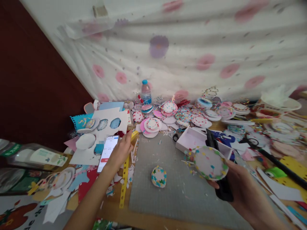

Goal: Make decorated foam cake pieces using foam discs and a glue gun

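Observation:
My right hand (236, 179) holds a round white paper disc (208, 162) edged with coloured dots, over the right part of the grey mat (146, 198). A black tool (224, 188) shows behind the disc, by the same hand. On the mat lies a smaller round piece (158, 176) covered with blue, green and yellow bits. My left hand (123, 148) is beside the phone (108, 153), its fingertips at a yellow item (134, 135) near the mat's upper left corner. Whether those fingers grip it is unclear.
Many decorated paper discs (169, 108) are piled along the back by a water bottle (146, 92). A white box (192, 139) stands behind the held disc. Scissors (249, 141) lie at right, plastic bottles (33, 158) at left. A yellow strip (124, 182) runs beside the mat.

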`<state>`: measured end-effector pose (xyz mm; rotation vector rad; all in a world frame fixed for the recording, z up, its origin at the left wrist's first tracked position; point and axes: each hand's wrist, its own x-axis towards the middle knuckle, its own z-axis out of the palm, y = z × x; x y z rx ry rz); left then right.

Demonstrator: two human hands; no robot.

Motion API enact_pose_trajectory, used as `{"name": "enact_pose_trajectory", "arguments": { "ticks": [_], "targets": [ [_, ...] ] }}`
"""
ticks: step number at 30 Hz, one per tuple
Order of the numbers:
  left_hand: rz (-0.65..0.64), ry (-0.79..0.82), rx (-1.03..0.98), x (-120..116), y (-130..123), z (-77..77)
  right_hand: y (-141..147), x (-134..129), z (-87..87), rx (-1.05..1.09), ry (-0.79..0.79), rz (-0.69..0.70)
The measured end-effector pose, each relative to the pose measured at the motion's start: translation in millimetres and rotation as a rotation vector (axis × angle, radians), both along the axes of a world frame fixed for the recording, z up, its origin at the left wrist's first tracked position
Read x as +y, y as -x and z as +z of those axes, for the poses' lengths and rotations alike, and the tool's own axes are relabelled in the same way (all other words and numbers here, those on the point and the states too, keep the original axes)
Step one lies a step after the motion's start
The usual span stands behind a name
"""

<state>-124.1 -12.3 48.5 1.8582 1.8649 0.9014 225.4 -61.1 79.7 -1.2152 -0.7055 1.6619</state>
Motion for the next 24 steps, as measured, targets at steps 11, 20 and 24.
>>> {"name": "enact_pose_trajectory", "arguments": {
  "ticks": [11,20,24],
  "targets": [
    [-0.56,-0.198,-0.045,78.4,-120.8,39.8,1.1,-9.0,-3.0,0.011,-0.018,-0.051],
    [-0.79,0.015,-0.393,-20.2,-130.4,59.6,34.7,-7.5,-24.4,-0.028,-0.054,0.005],
    [-0.623,0.013,-0.377,-39.6,-119.1,52.3,51.5,-12.0,-25.2,0.021,-0.09,0.13]
  ]
}}
